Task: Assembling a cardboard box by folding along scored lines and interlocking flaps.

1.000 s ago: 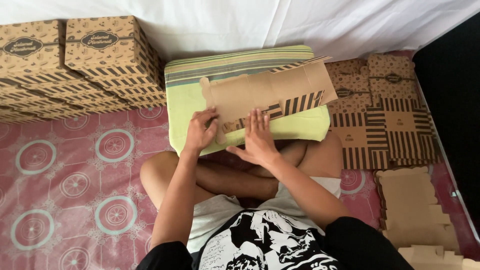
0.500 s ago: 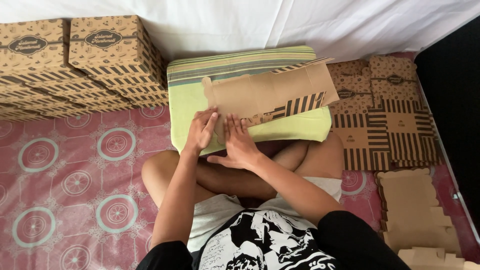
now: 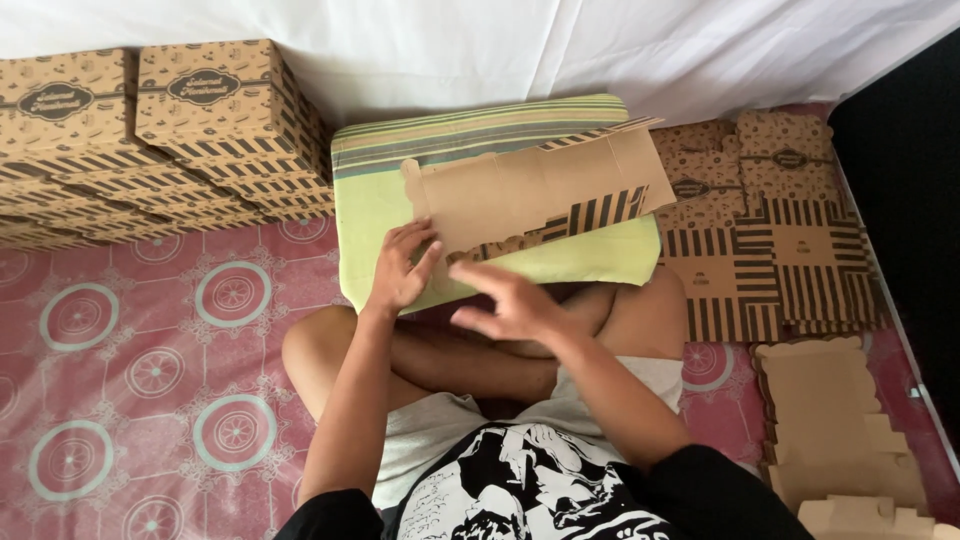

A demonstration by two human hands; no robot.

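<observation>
Left fingers (image 3: 415, 248) flat on cardboard blank (image 3: 530, 195) — right hand (image 3: 510, 305) loose, clear.

the person wears a black short-sleeved t-shirt with a large white print across the chest, a busy graphic of scribbled lines and blocky shapes whose subject cannot be made out from above. the sleeves end high on the upper arms, so both forearms are bare down to the wrists. below the shirt show light grey shorts of soft cloth, reaching about mid-thigh; the legs below them are bare. the left hand (image 3: 402, 268) and the right hand (image 3: 512, 306) are bare too, with no gloves, rings or watch showing. the right hand is blurred, so its fingers cannot be told apart clearly.
</observation>
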